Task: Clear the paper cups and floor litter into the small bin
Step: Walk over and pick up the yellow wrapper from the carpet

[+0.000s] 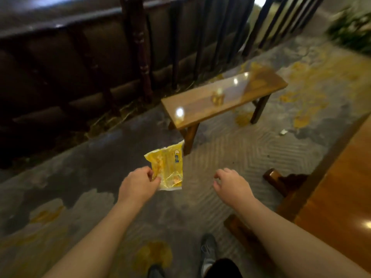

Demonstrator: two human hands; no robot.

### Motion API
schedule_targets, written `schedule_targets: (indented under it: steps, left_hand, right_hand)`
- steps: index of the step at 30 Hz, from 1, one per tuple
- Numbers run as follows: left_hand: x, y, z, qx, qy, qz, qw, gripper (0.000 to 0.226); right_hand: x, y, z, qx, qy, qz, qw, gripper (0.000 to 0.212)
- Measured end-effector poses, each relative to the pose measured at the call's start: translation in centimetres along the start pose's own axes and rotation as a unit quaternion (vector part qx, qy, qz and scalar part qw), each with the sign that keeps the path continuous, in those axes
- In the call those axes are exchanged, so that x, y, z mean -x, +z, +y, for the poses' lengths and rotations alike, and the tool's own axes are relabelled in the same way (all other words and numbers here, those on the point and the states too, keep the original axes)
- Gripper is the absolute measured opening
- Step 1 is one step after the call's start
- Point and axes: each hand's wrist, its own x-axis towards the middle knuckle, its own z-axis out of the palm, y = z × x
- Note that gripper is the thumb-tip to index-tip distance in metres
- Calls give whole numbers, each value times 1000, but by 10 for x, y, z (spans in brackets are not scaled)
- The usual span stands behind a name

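My left hand (138, 185) pinches the lower left edge of a yellow plastic snack wrapper (168, 167) and holds it above the floor. My right hand (230, 183) hovers to the right of the wrapper with its fingers curled and apart, holding nothing. A small white scrap of litter (283, 132) lies on the floor to the right, past the bench. No bin and no paper cup can be made out in this blurred view.
A low wooden bench (200, 105) stands just beyond the wrapper, with a small blurred yellowish object (217, 98) on its top. A dark wooden railing (140, 47) runs along the left and back. A wooden table edge (341, 187) fills the right. My shoes (208, 251) are below.
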Motion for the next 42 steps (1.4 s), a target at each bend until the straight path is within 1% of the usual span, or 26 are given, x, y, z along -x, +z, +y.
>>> schedule_targets:
  steps: [3, 7, 11, 15, 18, 23, 27, 29, 32, 35, 39, 42]
  left_hand:
    - [-9, -34, 43, -26, 59, 4, 998, 29]
    - [-39, -48, 102, -61, 122, 2, 991, 28]
    - [-82, -45, 173, -95, 182, 20, 978, 27]
    - [-123, -33, 249, -117, 219, 43, 968, 31]
    - [-148, -22, 300, -117, 247, 40, 961, 31]
    - [-193, -1, 381, -116, 306, 3, 945, 30]
    - [-236, 26, 454, -108, 353, -19, 929, 32]
    - [-260, 46, 490, -106, 378, -42, 919, 30]
    - [-301, 76, 548, -113, 408, -72, 903, 30]
    - [-348, 99, 608, -108, 440, -105, 885, 30]
    - [-400, 112, 674, -134, 477, -131, 859, 34]
    - [-434, 124, 727, -167, 498, -140, 839, 32]
  right_hand:
    - [4, -48, 13, -18, 28, 33, 999, 23]
    - [-12, -89, 49, -39, 66, 63, 995, 21]
    - [-46, -119, 98, -54, 99, 85, 990, 19]
    - [-80, -151, 144, -70, 137, 110, 982, 21]
    - [-93, -178, 174, -77, 156, 126, 977, 21]
    - [-108, -216, 225, -68, 191, 147, 968, 21]
    - [-128, -231, 269, -78, 230, 157, 957, 22]
    - [-142, -234, 292, -84, 253, 158, 951, 19]
    - [-171, -241, 325, -85, 292, 156, 940, 16]
    - [-209, -254, 356, -87, 328, 144, 929, 18]
    - [-253, -277, 385, -99, 370, 145, 912, 18]
    - [-281, -294, 412, -101, 389, 154, 902, 18]
